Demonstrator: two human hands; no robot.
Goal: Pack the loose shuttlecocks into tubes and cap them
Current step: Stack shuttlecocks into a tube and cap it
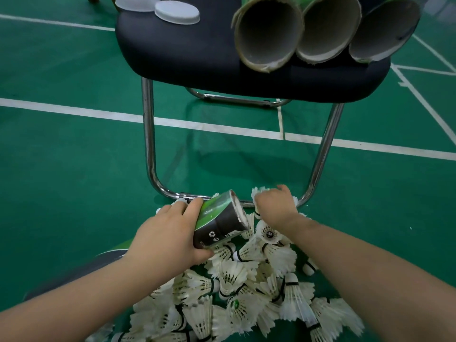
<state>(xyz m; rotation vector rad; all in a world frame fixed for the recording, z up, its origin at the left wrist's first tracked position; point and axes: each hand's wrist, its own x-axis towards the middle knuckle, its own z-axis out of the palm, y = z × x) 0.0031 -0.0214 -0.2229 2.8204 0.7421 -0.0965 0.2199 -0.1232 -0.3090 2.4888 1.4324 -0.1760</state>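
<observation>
Left hand [170, 233] gripped tube [219, 218] around body. Tube long axis ran toward right hand [276, 206], mouth just beside it. Right hand curled over shuttlecock [259, 192] at far edge of pile [246, 292]. Pile lay beneath both hands. Right hand nearer to mouth.

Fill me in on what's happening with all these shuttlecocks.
A person is packing up. The left hand grips a green-and-black shuttlecock tube, its end turned toward the right hand. That hand is closing on a shuttlecock at the far edge of the pile of loose shuttlecocks on the green court floor. On the black chair beyond lie three empty tubes and white caps, not yet used.
</observation>
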